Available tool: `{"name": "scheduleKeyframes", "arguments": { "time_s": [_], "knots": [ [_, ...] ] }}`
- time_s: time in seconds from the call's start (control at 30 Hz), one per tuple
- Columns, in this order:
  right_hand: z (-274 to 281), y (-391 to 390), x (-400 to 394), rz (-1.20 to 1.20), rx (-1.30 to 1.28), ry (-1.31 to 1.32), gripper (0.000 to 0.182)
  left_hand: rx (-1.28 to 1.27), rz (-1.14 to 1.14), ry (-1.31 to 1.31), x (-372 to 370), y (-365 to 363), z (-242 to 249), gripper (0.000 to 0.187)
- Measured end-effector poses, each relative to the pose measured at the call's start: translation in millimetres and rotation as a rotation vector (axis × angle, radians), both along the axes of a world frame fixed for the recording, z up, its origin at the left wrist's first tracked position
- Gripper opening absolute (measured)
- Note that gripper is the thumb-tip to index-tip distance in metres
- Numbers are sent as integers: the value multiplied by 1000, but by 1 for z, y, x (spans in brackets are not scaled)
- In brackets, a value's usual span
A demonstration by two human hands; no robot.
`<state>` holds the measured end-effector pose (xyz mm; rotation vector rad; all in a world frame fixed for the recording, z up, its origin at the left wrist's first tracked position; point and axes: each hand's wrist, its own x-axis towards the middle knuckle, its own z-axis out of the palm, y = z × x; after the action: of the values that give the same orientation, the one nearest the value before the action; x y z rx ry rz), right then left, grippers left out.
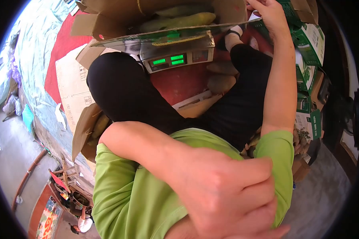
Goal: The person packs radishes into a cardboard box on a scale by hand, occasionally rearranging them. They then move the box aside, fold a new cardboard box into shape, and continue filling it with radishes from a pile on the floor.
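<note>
My left hand (227,191) is curled into a fist close to the camera, its forearm bent across my chest; the inside of the fist is hidden. Stretched forward, my right hand (270,14) grips the near right edge of an open cardboard box (111,24). Inside the box lie long yellow-green gourds (187,21). The box sits above a digital scale (199,56) with lit green displays, between my bent knees.
Flattened cardboard (71,87) lies to the left beside plastic sheeting (40,91). Green printed cartons (309,40) are stacked at right. By my left hip an open box (81,131) holds more produce. Brown roundish produce (221,83) rests on the red floor covering (173,85).
</note>
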<state>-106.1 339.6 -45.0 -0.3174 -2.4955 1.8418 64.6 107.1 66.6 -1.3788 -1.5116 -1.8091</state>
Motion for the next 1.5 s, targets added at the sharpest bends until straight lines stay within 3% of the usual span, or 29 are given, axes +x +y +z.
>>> {"name": "scheduleKeyframes", "arguments": {
  "time_s": [0.1, 0.17, 0.23, 0.3, 0.4, 0.73, 0.93, 1.0, 1.1, 1.2, 1.37, 1.5],
  "knots": [
    [2, 6, -1, -14, 56, 108, 17, -176, -120, 116, -9, -1, -7, 16],
    [-1, 11, -1, -130, -20, 165, 19, -149, -29, 157, -12, 10, -18, 16],
    [-5, 25, -4, -164, 86, 165, 22, -126, 61, 191, -13, 13, -24, 19],
    [-10, 34, -7, -164, 103, 133, 22, -319, -41, 222, -19, 2, -21, 11],
    [-19, 46, -13, -280, 148, 7, 25, -375, -104, 218, -18, 3, -25, 12],
    [-40, 54, -21, -69, 333, -99, 38, -524, -201, 305, -12, 7, -36, 18],
    [-68, 55, -32, 10, 399, -226, 52, -549, -155, 306, -16, 7, -37, 18],
    [-78, 52, -34, 48, 224, -256, 66, -538, -137, 285, -16, 7, -38, 18],
    [-77, 46, -37, 5, 311, -262, 76, -550, -97, 286, -20, 6, -37, 17],
    [-83, 47, -37, 109, 153, -223, 77, -581, -78, 280, -30, 3, -31, 18],
    [-100, 56, -45, 116, 180, -228, 78, -659, 30, 269, -51, -9, -18, 24],
    [-100, 52, -47, 70, 197, -241, 79, -780, 314, 231, -73, -31, -3, 28]
  ]
}}
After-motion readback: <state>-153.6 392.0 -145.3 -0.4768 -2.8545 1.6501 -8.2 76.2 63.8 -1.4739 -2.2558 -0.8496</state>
